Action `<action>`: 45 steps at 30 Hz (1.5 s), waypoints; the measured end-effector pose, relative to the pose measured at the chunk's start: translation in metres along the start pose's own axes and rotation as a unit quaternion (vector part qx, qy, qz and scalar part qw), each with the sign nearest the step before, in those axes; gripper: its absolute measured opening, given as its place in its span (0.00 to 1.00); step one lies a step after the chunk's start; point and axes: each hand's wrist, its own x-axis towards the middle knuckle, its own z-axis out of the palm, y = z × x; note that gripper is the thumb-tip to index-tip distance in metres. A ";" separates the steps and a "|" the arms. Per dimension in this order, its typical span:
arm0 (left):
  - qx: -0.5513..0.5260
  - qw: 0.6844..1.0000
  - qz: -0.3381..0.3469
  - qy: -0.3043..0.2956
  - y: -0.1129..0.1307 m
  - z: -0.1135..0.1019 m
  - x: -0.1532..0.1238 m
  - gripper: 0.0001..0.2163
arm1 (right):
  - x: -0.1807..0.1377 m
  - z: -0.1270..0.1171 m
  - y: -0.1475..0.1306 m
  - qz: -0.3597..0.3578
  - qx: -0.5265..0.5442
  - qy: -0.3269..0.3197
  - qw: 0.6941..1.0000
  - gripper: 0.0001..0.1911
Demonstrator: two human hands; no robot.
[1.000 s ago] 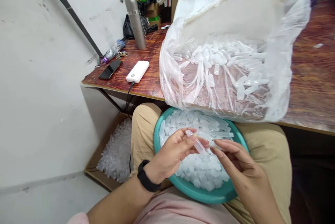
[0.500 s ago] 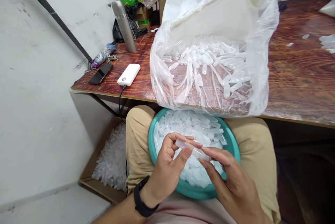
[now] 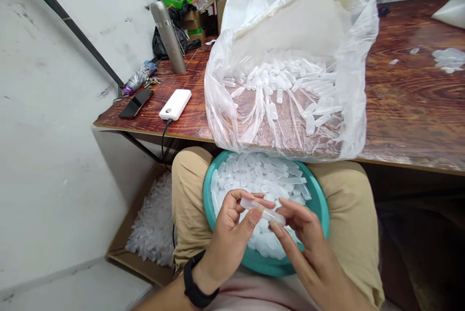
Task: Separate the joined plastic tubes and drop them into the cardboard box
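Vial (image 3: 269,214) in fingers (image 3: 250,222), basin (image 3: 271,267), bag (image 3: 359,83) full of vials (image 3: 263,175)

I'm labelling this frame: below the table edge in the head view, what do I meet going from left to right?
Cardboard box of tubes on the floor → left hand → clear tube, pinched by both hands → right hand.

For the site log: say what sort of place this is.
Probably a small workshop: a clear bag of translucent plastic tubes on the wooden table, a teal basin of them on the lap, and a cardboard box of more below.
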 end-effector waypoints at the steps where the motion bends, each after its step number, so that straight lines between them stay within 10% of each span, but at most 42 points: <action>1: 0.000 1.000 -0.006 -0.001 -0.001 0.000 0.000 0.09 | -0.001 0.000 0.002 -0.003 -0.010 -0.003 1.000 0.18; 13: -0.011 0.999 -0.038 0.014 -0.011 0.002 0.003 0.10 | -0.003 0.006 0.014 -0.056 -0.080 0.050 0.994 0.18; 19: 0.004 1.000 -0.019 0.002 -0.012 -0.002 0.011 0.11 | 0.008 0.003 0.005 0.133 0.120 -0.052 0.982 0.20; 24: 0.147 0.989 -0.014 -0.024 0.001 -0.014 0.057 0.07 | 0.027 -0.028 0.020 -0.030 -0.257 -0.082 0.963 0.16; 26: 0.319 0.941 0.013 -0.114 0.006 -0.012 0.079 0.07 | 0.033 -0.029 0.036 -0.111 -0.392 -0.104 0.907 0.15; 30: 0.608 0.736 0.092 -0.281 0.005 0.003 0.115 0.11 | 0.037 -0.012 0.068 -0.153 -0.451 -0.121 0.871 0.19; 33: 0.645 0.690 0.083 -0.317 -0.003 0.010 0.131 0.10 | 0.039 -0.003 0.078 -0.159 -0.455 -0.130 0.867 0.19; 40: 0.594 0.755 0.065 -0.269 0.001 -0.005 0.114 0.10 | 0.041 -0.025 0.056 -0.159 -0.394 -0.123 0.897 0.14; 45: 0.233 0.956 -0.082 -0.156 0.007 -0.017 0.081 0.20 | 0.034 -0.036 0.037 -0.111 -0.286 -0.048 0.951 0.14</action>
